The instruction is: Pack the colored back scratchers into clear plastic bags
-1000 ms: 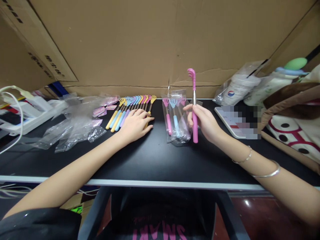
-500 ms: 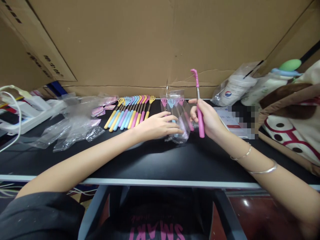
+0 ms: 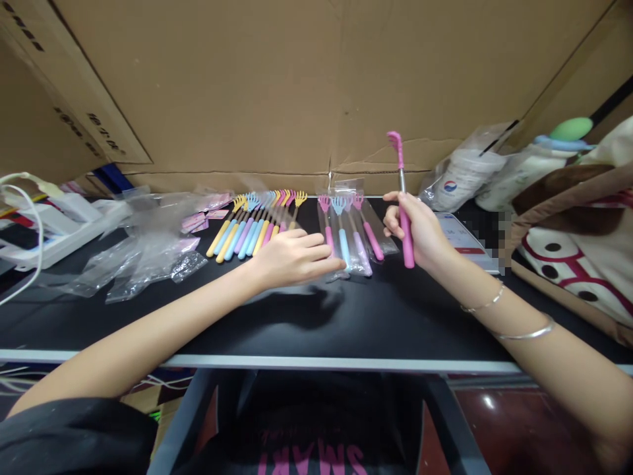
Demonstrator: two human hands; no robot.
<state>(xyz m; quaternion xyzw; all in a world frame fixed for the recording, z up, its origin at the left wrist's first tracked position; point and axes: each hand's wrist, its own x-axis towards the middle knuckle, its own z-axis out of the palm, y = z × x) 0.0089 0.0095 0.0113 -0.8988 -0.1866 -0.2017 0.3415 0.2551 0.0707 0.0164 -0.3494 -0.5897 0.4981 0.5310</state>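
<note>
In my right hand point(image 3: 419, 227) is a pink back scratcher point(image 3: 406, 244), gripped by its handle and standing nearly upright, claw on top. My left hand point(image 3: 297, 257) is raised over the table with its fingers drawn together. A blurred clear plastic bag point(image 3: 279, 210) extends up from behind its knuckles and appears held there; the grip itself is hidden. Beside the left fingertips lie several back scratchers in clear sleeves, among them a blue one point(image 3: 343, 241) and a pink one point(image 3: 372, 239). Loose back scratchers point(image 3: 244, 234) in yellow, blue, purple and pink form a row behind the left hand.
Clear plastic bags point(image 3: 148, 237) pile up at the left, near pink cards point(image 3: 198, 221) and a white power strip point(image 3: 64, 231). At the right are a phone point(image 3: 465, 241), a bagged cup point(image 3: 467, 178), a bottle point(image 3: 548, 165) and a fabric bag point(image 3: 583, 257). Cardboard point(image 3: 306, 86) walls the back.
My left hand has moved left, off the sleeved back scratchers, and its fingers have drawn together. A clear bag now shows behind it. My right hand has shifted slightly right with the pink back scratcher.
</note>
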